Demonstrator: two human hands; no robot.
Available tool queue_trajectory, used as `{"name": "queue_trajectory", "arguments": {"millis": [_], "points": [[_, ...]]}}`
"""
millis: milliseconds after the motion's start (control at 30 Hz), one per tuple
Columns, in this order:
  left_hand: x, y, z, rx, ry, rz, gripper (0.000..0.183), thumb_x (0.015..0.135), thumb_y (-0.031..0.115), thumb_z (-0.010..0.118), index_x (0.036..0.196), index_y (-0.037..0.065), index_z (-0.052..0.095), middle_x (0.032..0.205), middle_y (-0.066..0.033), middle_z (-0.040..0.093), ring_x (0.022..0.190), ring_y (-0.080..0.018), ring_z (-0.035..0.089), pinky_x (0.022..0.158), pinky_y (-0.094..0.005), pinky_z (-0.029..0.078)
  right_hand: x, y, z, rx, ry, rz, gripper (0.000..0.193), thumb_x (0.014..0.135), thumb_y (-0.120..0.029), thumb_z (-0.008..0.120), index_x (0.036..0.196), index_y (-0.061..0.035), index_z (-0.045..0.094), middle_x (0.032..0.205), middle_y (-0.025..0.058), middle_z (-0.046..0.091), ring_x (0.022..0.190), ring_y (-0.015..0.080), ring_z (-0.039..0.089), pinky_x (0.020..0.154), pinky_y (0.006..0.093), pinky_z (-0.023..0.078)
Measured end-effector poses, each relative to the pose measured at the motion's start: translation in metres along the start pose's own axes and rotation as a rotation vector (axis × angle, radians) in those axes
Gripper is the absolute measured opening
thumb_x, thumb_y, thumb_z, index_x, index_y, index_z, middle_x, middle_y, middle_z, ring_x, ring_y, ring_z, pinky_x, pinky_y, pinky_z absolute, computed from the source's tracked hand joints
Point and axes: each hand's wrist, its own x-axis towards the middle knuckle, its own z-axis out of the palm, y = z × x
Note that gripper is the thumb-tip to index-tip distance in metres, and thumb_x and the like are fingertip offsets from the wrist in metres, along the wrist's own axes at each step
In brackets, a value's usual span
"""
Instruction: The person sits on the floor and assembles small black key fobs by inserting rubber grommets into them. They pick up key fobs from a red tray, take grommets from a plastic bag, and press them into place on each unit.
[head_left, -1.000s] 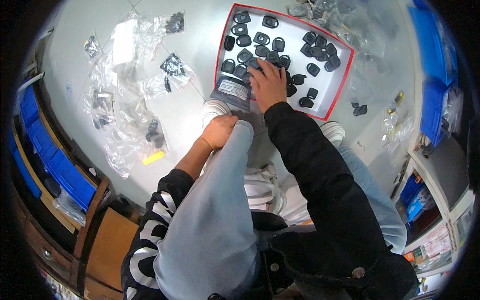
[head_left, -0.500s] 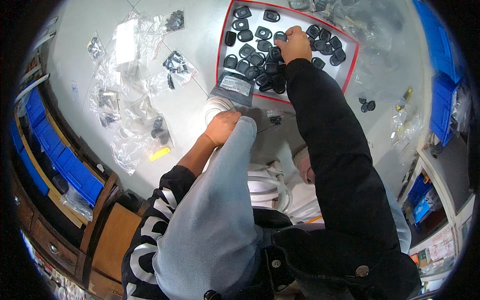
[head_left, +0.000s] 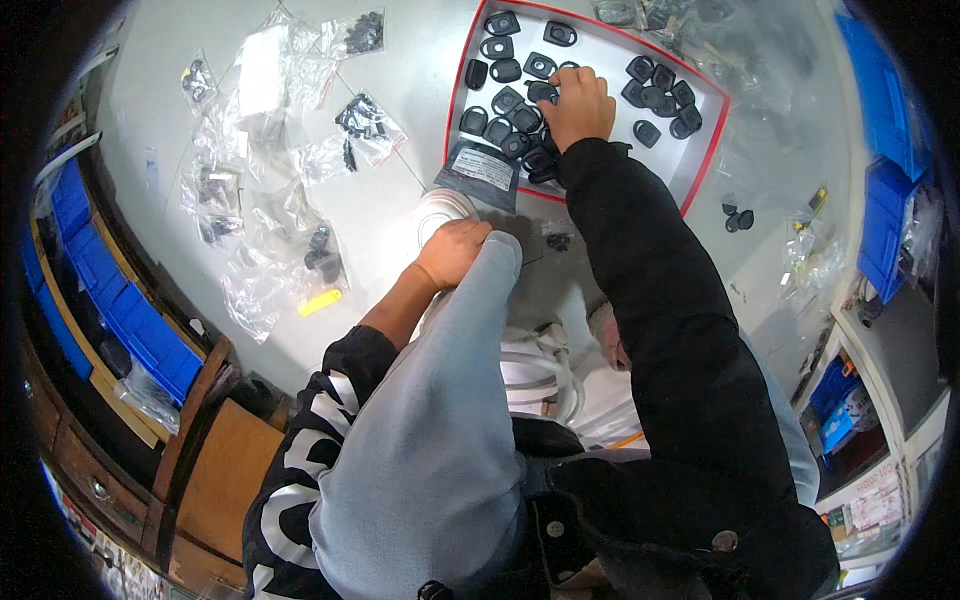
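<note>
Many rounded plastic fobs (head_left: 646, 133), red-rimmed box (head_left: 675, 160)

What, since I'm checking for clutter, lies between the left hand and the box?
In the head view, a white shoe and a dark pouch lie between left hand and box.

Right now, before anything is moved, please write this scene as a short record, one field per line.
Left hand: curled, beside the left knee
Right hand: over the box, fingertips at black key-fob pieces; grip unclear
Box: red rim, white inside
Near left corner of box: dark packet, white label
Floor, left: clear plastic bags, yellow object
Floor, right: small black pieces
</note>
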Motion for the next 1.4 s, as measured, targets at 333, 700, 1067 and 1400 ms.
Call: {"name": "queue_trajectory", "arguments": {"millis": [333,700,1067,1400], "points": [[0.001,0.002,-0.003,-0.001,0.033,-0.021,0.011,0.072,0.016,0.052,0.073,0.005,0.048,0.067,-0.0107,0.051,0.064,-0.0277,0.053,0.060,-0.0361,0.044,0.007,0.029,0.003,0.893,-0.113,0.429,0.030,0.068,-0.009,0.070,0.092,0.0017,0.055,0.075,0.0056,0.060,0.065,0.0128,0.057,0.056,0.0229,0.047],[0.001,0.000,-0.001,-0.024,-0.047,-0.034,0.013,0.072,0.017,0.051,0.074,0.005,0.050,0.067,-0.0107,0.052,0.068,-0.0283,0.054,0.063,-0.0360,0.044,0.011,0.076,-0.009,1.316,0.341,0.876,0.021,0.073,0.004,0.058,0.093,0.0067,0.052,0.080,0.0144,0.059,0.068,0.0219,0.062,0.054,0.0288,0.053],[-0.001,-0.001,0.002,0.030,-0.031,-0.013,0.013,0.072,0.017,0.052,0.074,0.004,0.049,0.066,-0.0106,0.051,0.065,-0.0277,0.054,0.062,-0.0355,0.044,-0.022,0.030,-0.004,0.187,-0.146,0.244,0.040,0.068,-0.026,0.070,0.103,-0.0142,0.055,0.090,0.0053,0.054,0.083,0.0237,0.056,0.070,0.0341,0.047],[0.002,0.002,-0.002,0.083,-0.028,0.055,0.015,0.074,0.019,0.050,0.075,0.004,0.050,0.070,-0.0107,0.053,0.069,-0.0275,0.054,0.064,-0.0350,0.045,0.005,0.071,-0.012,0.754,-0.259,0.454,0.022,0.077,-0.022,0.061,0.082,-0.0003,0.064,0.067,0.0071,0.063,0.055,0.0135,0.059,0.055,0.0264,0.047]]}}
